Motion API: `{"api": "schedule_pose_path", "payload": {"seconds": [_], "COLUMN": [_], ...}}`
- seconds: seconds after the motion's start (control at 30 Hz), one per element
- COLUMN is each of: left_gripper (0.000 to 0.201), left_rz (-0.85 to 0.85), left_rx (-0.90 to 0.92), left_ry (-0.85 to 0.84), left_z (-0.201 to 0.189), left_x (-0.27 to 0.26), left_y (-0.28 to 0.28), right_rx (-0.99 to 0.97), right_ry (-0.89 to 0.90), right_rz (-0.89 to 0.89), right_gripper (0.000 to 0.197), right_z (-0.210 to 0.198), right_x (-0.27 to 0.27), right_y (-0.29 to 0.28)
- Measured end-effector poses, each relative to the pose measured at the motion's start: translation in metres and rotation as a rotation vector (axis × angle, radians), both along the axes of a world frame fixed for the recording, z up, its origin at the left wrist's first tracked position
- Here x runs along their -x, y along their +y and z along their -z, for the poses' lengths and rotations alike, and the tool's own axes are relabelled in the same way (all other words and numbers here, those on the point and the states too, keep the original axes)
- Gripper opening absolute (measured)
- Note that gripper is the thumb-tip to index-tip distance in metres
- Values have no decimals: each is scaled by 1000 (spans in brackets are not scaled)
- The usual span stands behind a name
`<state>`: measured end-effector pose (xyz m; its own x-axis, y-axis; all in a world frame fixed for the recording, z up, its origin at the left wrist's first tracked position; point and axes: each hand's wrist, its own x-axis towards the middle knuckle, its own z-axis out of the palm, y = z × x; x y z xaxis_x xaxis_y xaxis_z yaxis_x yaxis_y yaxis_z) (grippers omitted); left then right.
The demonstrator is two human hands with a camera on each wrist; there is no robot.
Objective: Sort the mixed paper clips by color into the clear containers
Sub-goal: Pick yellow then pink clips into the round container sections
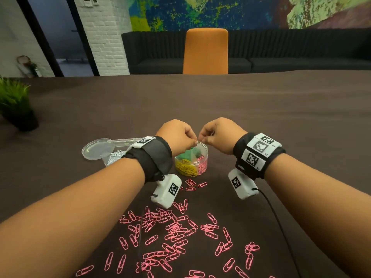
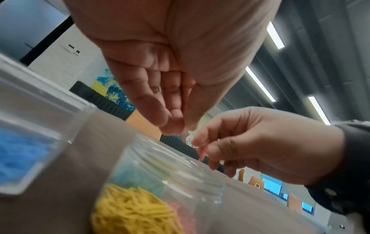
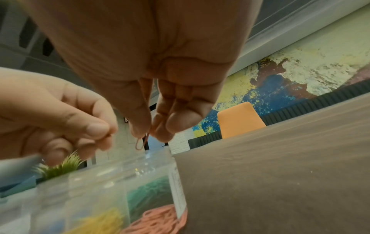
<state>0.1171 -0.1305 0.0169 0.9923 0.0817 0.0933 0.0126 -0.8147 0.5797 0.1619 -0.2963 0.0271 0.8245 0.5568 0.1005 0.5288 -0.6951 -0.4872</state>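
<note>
Blurred container (image 2: 170, 182) — contents (partly) hidden

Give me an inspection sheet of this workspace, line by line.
Surface: dark brown table.
Job's things: round clear container with green, yellow and pink clips in compartments; loose pink clips scattered on the near side.
Clutter: clear lid; potted plant.
Hands: left hand over the container, contents unclear; right hand pinches a pink clip.
Cables: black cable from right wrist.
Surroundings: orange chair, black sofa, mural.

Pink paper clips (image 1: 172, 235) lie on the brown desk (image 1: 261, 117). The clear container (image 1: 191, 161) holds yellow, green and pink clips.
</note>
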Motion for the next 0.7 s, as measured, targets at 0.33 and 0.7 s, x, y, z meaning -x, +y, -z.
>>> {"api": "schedule_pose_path", "payload": {"seconds": [0.33,0.7], "left_gripper": [22,71], "left_rz": [280,383], "left_rx": [-460,-659], "left_ry": [339,375], "left_z": [-1,40], "left_x": [64,108], "left_y": [54,34], "right_rx": [218,754], "right_ry": [-248,-93], "right_rz": [-155,-366], "right_gripper": [16,39], "right_z": [8,41], "right_x": [49,92], "right_y": [-3,23]}}
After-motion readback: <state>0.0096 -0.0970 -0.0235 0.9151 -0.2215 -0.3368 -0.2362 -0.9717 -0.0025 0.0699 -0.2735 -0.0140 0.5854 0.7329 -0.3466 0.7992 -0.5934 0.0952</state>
